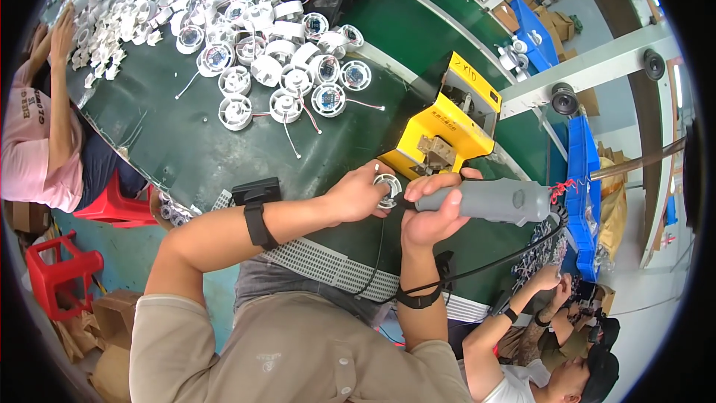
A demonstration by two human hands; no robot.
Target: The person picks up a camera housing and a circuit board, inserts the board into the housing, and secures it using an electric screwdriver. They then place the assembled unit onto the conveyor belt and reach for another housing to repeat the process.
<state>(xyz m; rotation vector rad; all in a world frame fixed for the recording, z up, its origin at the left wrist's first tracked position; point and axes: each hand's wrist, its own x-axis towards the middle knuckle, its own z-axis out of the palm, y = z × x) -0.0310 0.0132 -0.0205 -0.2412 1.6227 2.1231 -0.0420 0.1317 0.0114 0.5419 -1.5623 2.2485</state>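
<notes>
Fingers (436,182) round grey tool (496,202) — yellow fixture (416,131) (just beyond), white housings (266,71).

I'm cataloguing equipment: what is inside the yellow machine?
Inside the yellow machine, a metal block shows in the open front, with darker parts above it. Whatever its yellow panels cover cannot be seen.

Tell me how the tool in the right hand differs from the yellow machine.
The tool is grey; the machine is mostly yellow. The tool is long and rounded; the machine is angular. The right hand grips the tool, while the machine stands on the table.
</notes>
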